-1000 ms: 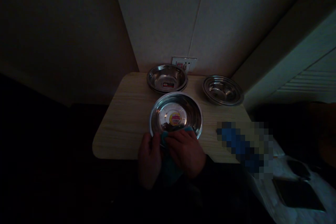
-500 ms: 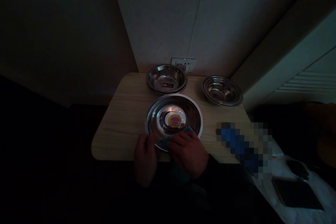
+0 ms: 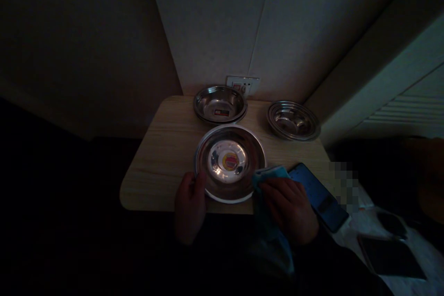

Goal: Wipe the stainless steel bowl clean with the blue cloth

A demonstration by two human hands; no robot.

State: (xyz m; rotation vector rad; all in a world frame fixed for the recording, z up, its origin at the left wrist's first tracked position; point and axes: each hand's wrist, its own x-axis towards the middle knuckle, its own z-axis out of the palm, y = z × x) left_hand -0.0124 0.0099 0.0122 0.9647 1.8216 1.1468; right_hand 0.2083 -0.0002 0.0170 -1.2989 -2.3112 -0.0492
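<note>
A round stainless steel basin [image 3: 222, 189] with a yellow and red sticker on its bottom rests on the light wooden table [image 3: 156, 162]. My left hand [image 3: 189, 208] grips the basin's near left rim, thumb on top, its other fingers partly hidden below. In my right hand [image 3: 291, 208] is a teal cloth [image 3: 274, 173], bunched under the fingers and hanging down past the table's front edge. The cloth is at the basin's right rim; whether it touches the rim I cannot tell.
Behind the basin stand stacked steel bowls [image 3: 220, 101], the top one with a dark label. More nested steel bowls [image 3: 293, 120] are at the back right. A phone [image 3: 319, 196] lies by my right hand. A wall socket [image 3: 243, 84] is behind the table.
My right hand has moved right with the cloth, from inside the basin's near side to its right edge. The basin has shifted or tilted slightly; my left hand stays at the rim.
</note>
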